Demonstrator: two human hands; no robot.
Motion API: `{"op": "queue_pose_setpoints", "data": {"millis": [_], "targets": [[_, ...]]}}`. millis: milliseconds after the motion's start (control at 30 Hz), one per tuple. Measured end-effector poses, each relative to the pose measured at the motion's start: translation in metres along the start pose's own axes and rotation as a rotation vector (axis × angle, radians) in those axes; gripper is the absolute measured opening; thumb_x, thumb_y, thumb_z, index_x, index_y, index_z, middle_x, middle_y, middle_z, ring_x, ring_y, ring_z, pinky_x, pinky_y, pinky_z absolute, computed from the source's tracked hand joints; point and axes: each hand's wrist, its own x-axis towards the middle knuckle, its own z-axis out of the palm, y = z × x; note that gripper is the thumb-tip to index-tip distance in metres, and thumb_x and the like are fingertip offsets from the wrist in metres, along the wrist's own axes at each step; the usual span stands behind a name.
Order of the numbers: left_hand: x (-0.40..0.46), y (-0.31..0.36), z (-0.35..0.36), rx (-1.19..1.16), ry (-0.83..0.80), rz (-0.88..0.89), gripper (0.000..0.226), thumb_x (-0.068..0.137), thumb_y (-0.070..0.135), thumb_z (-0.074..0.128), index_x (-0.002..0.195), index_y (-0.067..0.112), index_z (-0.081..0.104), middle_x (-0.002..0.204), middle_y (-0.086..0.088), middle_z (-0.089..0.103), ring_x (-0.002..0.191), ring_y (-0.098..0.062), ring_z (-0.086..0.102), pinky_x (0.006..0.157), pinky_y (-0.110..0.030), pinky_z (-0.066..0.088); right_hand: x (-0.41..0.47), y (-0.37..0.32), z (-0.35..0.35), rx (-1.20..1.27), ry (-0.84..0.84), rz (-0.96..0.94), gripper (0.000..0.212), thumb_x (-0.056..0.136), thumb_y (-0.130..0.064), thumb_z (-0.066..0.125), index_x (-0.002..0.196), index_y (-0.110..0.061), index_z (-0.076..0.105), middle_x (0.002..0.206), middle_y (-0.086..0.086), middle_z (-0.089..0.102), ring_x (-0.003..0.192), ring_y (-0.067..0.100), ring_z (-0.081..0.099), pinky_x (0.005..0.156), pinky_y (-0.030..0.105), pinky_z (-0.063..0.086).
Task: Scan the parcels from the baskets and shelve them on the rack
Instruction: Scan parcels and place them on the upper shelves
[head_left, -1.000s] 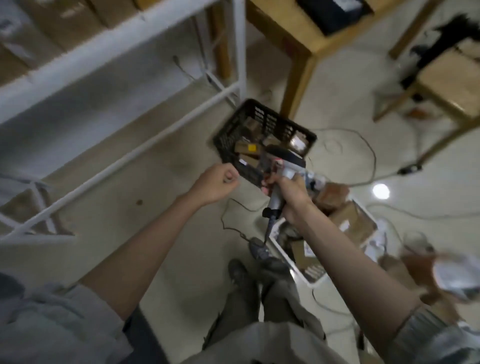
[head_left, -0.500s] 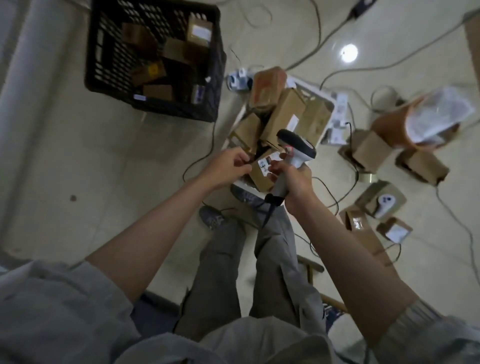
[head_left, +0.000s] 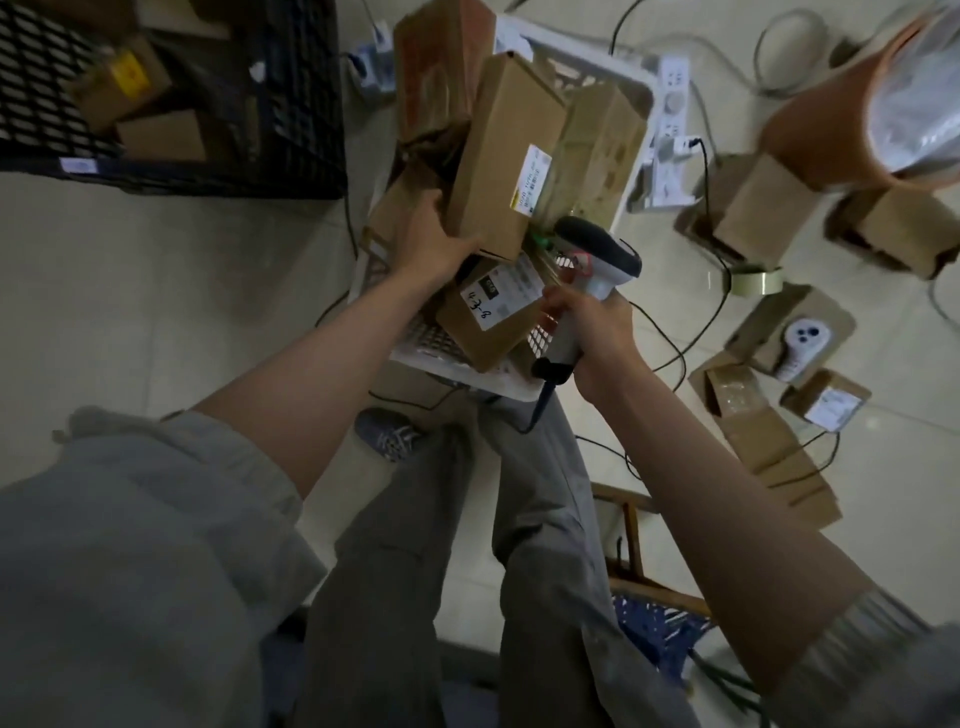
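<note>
From the head view, looking down past grey trousers, the white basket sits on the tiled floor just ahead of the person's shoe, piled with cardboard parcels. The left hand grips the near end of a long parcel, thumb along its bottom edge and fingers behind it; this parcel leans up across the pile and carries a narrow white label with a yellow mark, its print too small to read. Just below it, at the basket's near edge, a smaller parcel lies tilted, its white label showing a dark barcode block and handwriting that looks like "4-3-8". The right hand is wrapped around the grip of a white-and-grey handheld scanner, whose head sits over the near right corner of the basket, close to both labels. Left of the white basket stands a black basket holding more boxes, one with a yellow sticker. Right of the white basket lie a power strip, a tape roll, loose cartons, a second scanner in an open box, and an orange bin. Cables trail over the floor around the basket's right side; bare tile lies open to its near left.
</note>
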Motion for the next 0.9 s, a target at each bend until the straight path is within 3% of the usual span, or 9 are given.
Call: {"op": "queue_pose_setpoints", "data": {"millis": [100, 267, 400, 500, 600, 700, 833, 900], "targets": [[0.010, 0.001, 0.008, 0.042, 0.082, -0.011, 0.047, 0.086, 0.020, 0.075, 0.127, 0.011, 0.053, 0.126, -0.007, 0.059, 0.116, -0.024, 0.057, 0.094, -0.034, 0.049, -0.002, 0.002, -0.005, -0.017, -0.001, 0.000, 0.020, 0.088, 0.000, 0.064, 0.107, -0.008, 0.063, 0.093, 0.008, 0.072, 0.081, 0.020, 0.070, 0.071, 0.034, 0.060], [-0.015, 0.009, -0.012, 0.054, 0.148, 0.006, 0.031, 0.085, 0.018, 0.073, 0.110, 0.012, 0.056, 0.109, -0.001, 0.055, 0.100, -0.017, 0.052, 0.076, -0.026, 0.038, -0.032, -0.012, -0.008, 0.019, 0.002, -0.024, 0.020, 0.088, 0.004, 0.061, 0.105, -0.006, 0.063, 0.086, 0.007, 0.071, 0.073, 0.015, 0.069, 0.065, 0.028, 0.058], [-0.052, 0.009, -0.050, -0.029, 0.134, 0.007, 0.037, 0.082, 0.021, 0.076, 0.115, 0.012, 0.059, 0.116, -0.004, 0.059, 0.103, -0.019, 0.058, 0.086, -0.034, 0.051, -0.070, -0.033, 0.006, 0.018, -0.017, -0.058, 0.024, 0.087, 0.006, 0.060, 0.110, -0.002, 0.062, 0.087, 0.011, 0.067, 0.077, 0.020, 0.065, 0.075, 0.035, 0.058], [-0.090, 0.006, -0.088, -0.116, 0.130, 0.010, 0.039, 0.084, 0.021, 0.076, 0.118, 0.012, 0.058, 0.114, -0.002, 0.059, 0.098, -0.015, 0.057, 0.073, -0.025, 0.048, -0.104, -0.052, 0.024, -0.027, -0.034, -0.113, 0.031, 0.088, 0.005, 0.061, 0.119, -0.001, 0.061, 0.090, 0.010, 0.070, 0.079, 0.019, 0.067, 0.070, 0.030, 0.057], [-0.133, -0.002, -0.135, -0.190, 0.174, -0.008, 0.039, 0.083, 0.020, 0.078, 0.118, 0.013, 0.061, 0.111, -0.001, 0.063, 0.098, -0.015, 0.059, 0.081, -0.028, 0.050, -0.145, -0.070, 0.049, -0.051, -0.066, -0.184, 0.031, 0.090, 0.005, 0.060, 0.120, -0.001, 0.060, 0.093, 0.012, 0.068, 0.078, 0.019, 0.066, 0.069, 0.028, 0.057], [-0.178, -0.015, -0.189, -0.286, 0.192, -0.030, 0.035, 0.085, 0.017, 0.076, 0.116, 0.013, 0.062, 0.111, -0.004, 0.065, 0.102, -0.019, 0.063, 0.091, -0.035, 0.053, -0.189, -0.081, 0.078, -0.122, -0.113, -0.259, 0.029, 0.089, 0.004, 0.060, 0.116, -0.005, 0.058, 0.093, 0.010, 0.066, 0.081, 0.020, 0.065, 0.074, 0.034, 0.058], [-0.249, -0.044, -0.260, -0.437, 0.248, -0.037, 0.033, 0.087, 0.020, 0.076, 0.117, 0.013, 0.063, 0.108, 0.000, 0.065, 0.097, -0.014, 0.061, 0.086, -0.027, 0.050, -0.260, -0.082, 0.125, -0.192, -0.193, -0.328, 0.022, 0.088, 0.002, 0.062, 0.098, -0.017, 0.058, 0.095, 0.014, 0.067, 0.084, 0.030, 0.067, 0.081, 0.048, 0.059], [-0.288, -0.066, -0.296, -0.512, 0.315, -0.043, 0.030, 0.087, 0.021, 0.077, 0.113, 0.016, 0.064, 0.104, 0.004, 0.066, 0.092, -0.010, 0.061, 0.080, -0.021, 0.048, -0.303, -0.077, 0.154, -0.222, -0.257, -0.361, 0.020, 0.089, 0.003, 0.062, 0.097, -0.015, 0.059, 0.092, 0.012, 0.066, 0.082, 0.028, 0.066, 0.080, 0.046, 0.058]]}}
